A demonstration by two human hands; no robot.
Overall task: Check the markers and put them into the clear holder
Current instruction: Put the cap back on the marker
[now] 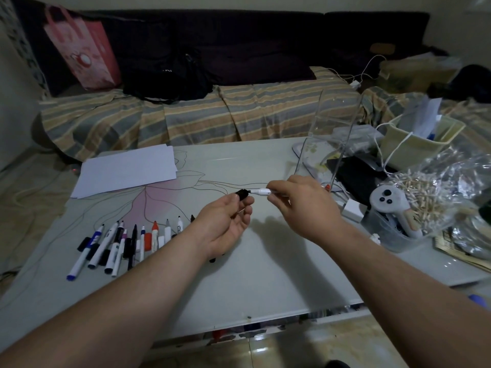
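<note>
Pale grey-green table with thin dark line drawing and a pink-mauve patch near its middle; white paper at far left; markers mostly white-barrelled, with black, blue, purple and orange-red caps and tips. White marker with black tip in right hand; black cap in left hand; colourless clear holder. Behind: cloth striped grey, tan and orange; dark sofa; pink bag with white print; black bag; cream bag with white cord; light grey controller with black buttons.
</note>
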